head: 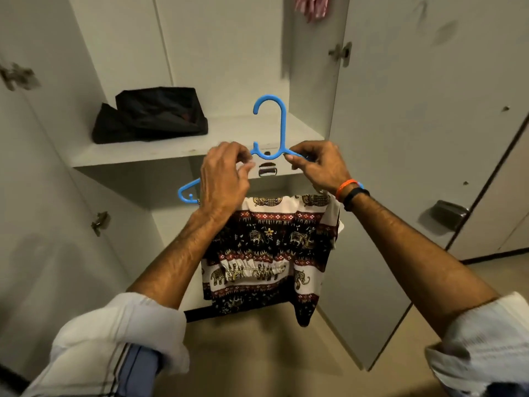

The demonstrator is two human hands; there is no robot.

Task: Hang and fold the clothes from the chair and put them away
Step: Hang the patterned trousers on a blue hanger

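A blue plastic hanger [282, 130] is held up in front of an open grey wardrobe [400, 138], its hook pointing upward and standing above the two hands. The left hand [226, 179] is curled over the left shoulder of the hanger, with thumb and fingertips pinched near the neck; the left tip of the hanger is seen poking out below and to the left of that hand. The right hand [317, 166] is closed on the right shoulder of the hanger, the thumb pressed along the blue arm just beside the neck. An orange band [346, 187] and a black band [355, 197] are worn on the right wrist.

A patterned garment [272, 253], printed with elephants in black, red and cream, is draped over the lower bar of the hanger and hangs folded below both hands, between the forearms; an elastic waistband is seen on its front fold. It hangs free, clear of the shelf.

Behind the hanger, a shelf [171, 151] inside the wardrobe is seen carrying a folded dark garment [151, 116] at its left side. A metal handle [267, 169] is fixed on the front just below the shelf edge. A pink striped cloth [312, 7] is visible at the top edge, inside the wardrobe. Rolled white sleeves [123, 339] are seen on both forearms.
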